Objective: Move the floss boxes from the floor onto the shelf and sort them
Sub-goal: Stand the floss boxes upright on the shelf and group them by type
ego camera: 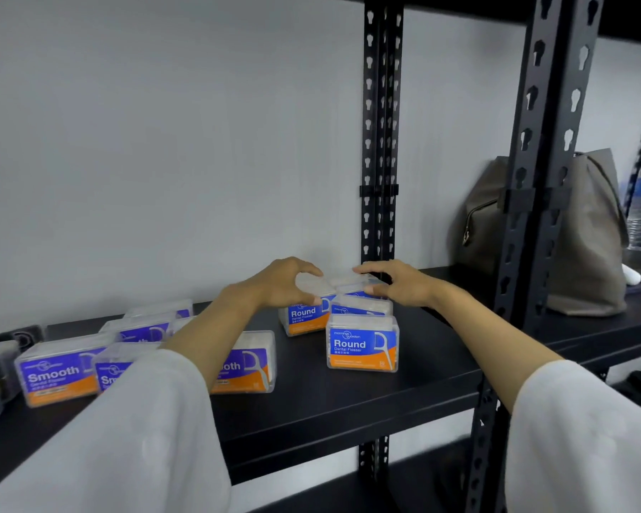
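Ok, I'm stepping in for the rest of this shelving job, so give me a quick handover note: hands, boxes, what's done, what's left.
Left hand: fingers curled over the top of a rear Round box.
Right hand: gripping the top of the neighbouring rear Round box.
Round group: these boxes cluster by the rear post, with another Round box in front.
Smooth boxes: grouped at the left of the black shelf.
Done: two label groups are already on the shelf.
Left: square up the Round cluster. The floor is out of view, so check it for more.
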